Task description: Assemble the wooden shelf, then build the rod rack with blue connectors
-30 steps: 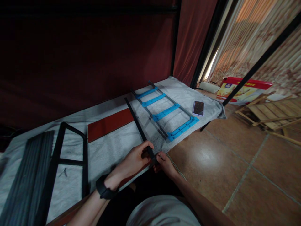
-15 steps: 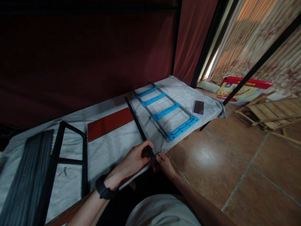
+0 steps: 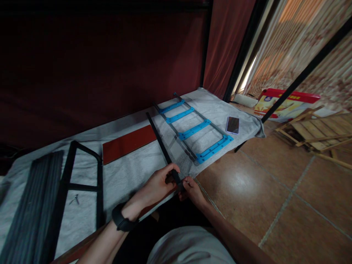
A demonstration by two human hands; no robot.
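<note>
Black bar: slants over the grey cloth, its far end left of and beyond our hands, its near end between them, mostly hidden by fingers.
Left hand: clamped round the bar, just short of its near end.
Right hand: fingertips together at that near end; we cannot tell whether they clamp the bar or something small there.
Blue-runged frame: right of the bar, its far left tip too dim for us.
Red-brown panel: far side, left of the bar.
Black frame: left, its near part cut off.
Small metal thing: within that frame, too small to name.
</note>
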